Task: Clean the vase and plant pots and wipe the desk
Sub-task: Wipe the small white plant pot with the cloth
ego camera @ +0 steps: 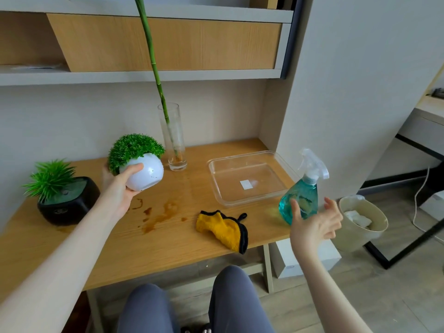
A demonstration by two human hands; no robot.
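Left hand [120,186]: yours, wrapped around the round white pot [144,175], thumb across its front, fingers behind. Pot is lifted off the surface [168,246] and tilted, its bushy green plant [133,149] leaning up and to the left. A few dark specks show on the pot's right side.

Right hand [314,223]: fingers spread apart, palm facing left, holding nothing. It sits just in front of the teal spray bottle [300,200], which stands upright near the surface's right edge; whether a fingertip touches the bottle, you cannot tell from this view.

Black square pot [68,204] with a spiky green plant [49,179] stands at far left on the surface. Tall clear glass vase [173,138] stands at the back, just right of the raised pot, with a long bamboo stalk [153,63] rising out of it past the shelves.

Brown liquid stains [158,216] are spread over the middle of the surface, below the lifted pot. Yellow cloth with black trim [223,229] lies crumpled near the front edge, right of the stains. Clear plastic tray [216,169] sits between vase and bottle, a white label on its floor.

Beige waste bin [374,227] stands on the floor, right of the surface, white paper inside.
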